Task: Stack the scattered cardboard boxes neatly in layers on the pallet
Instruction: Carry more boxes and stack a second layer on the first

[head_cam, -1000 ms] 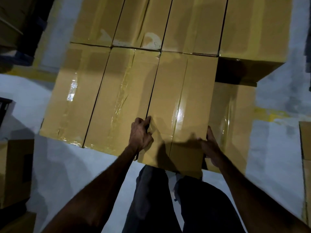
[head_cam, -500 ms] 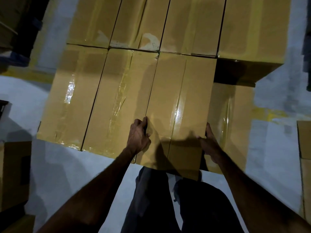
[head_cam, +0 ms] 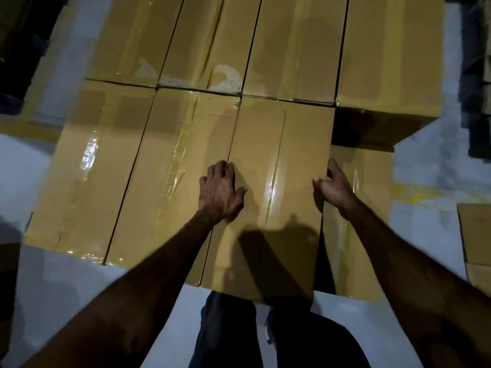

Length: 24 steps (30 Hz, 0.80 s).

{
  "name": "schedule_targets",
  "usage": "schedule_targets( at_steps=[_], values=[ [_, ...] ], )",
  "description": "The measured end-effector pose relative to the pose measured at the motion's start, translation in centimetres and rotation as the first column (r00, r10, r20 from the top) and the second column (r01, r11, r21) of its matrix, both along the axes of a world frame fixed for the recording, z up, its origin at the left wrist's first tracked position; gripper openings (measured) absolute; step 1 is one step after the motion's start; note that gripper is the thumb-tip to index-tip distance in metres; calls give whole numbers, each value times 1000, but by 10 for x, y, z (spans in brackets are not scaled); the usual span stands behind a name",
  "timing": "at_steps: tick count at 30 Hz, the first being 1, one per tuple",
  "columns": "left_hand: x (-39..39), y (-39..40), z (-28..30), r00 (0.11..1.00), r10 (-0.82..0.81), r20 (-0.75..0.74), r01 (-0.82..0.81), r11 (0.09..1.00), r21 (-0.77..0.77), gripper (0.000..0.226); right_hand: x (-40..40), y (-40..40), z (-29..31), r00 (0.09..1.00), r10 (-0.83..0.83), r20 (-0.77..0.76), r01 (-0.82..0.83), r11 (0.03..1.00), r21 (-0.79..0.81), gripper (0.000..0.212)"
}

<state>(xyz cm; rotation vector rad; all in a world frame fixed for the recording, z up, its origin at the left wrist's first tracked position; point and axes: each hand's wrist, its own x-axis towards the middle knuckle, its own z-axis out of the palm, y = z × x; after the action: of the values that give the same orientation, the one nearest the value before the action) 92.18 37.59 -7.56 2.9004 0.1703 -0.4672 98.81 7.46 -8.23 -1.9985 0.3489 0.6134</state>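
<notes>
Brown taped cardboard boxes form a stack below me, and the pallet under them is hidden. The near row's third box (head_cam: 281, 144) lies flush beside its left neighbour (head_cam: 172, 168). My left hand (head_cam: 221, 192) rests on its top at the left edge, fingertips curled into the seam and thumb spread out. My right hand (head_cam: 334, 187) grips its right edge, thumb on top and fingers down the side. To the right, a lower box (head_cam: 369, 208) shows one layer down. A far row of boxes (head_cam: 292, 49) butts against the near row.
A loose box (head_cam: 475, 235) lies on the pale floor at the right edge, and another (head_cam: 8, 261) sits in shadow at the left edge. Dark shelving or goods (head_cam: 16, 49) stand at the far left. My legs (head_cam: 265, 335) stand against the stack's near side.
Both hands have slid a little farther forward along the third box's edges, and my view has come closer. The box has hardly shifted against its neighbours.
</notes>
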Motion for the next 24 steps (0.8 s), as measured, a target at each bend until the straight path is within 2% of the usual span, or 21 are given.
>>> schedule_targets(
  at_steps=[5, 9, 18, 24],
  values=[
    [61, -3, -23, 1000, -25, -6, 25, 999, -29, 103, 44, 2, -4, 997, 11, 74, -8, 999, -41, 62],
    [85, -5, -31, 999, -41, 28, 42, 999, -35, 109, 70, 4, -7, 996, -16, 83, 19, 999, -35, 59],
    [163, -19, -37, 959, -245, 143, 227, 965, 132, 102, 110, 14, -23, 988, -85, 129, 88, 996, -24, 71],
    [223, -52, -41, 931, -322, 174, 306, 945, 111, 99, 108, 11, -37, 983, -81, 165, 80, 997, 11, 77]
  ],
)
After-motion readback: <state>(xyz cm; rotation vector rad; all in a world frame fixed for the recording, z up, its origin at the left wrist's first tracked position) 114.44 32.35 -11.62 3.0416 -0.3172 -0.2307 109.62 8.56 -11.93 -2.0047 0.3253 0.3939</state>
